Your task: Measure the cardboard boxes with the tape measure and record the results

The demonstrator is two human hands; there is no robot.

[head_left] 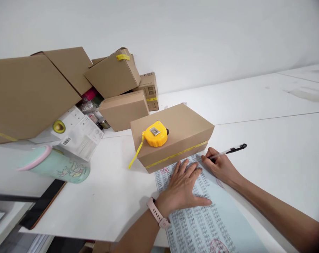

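My left hand (184, 186) lies flat with fingers spread on a printed sheet (212, 225) covered in rows of small text. A pink watch is on that wrist. My right hand (219, 165) is closed round a pen (229, 151), its tip down on the sheet's upper right. Just beyond both hands stands a closed cardboard box (183, 130) with a strip of yellow tape along its front. A yellow tape measure (155, 134) rests on the box top, its tape end hanging over the left front edge.
A pile of cardboard boxes (117, 80) fills the back left, with a large one (24, 95) nearest. A white avocado-labelled package (75, 131) and a mint and pink tumbler (53, 165) lie at left. The white table (267, 116) edge runs along the lower left.
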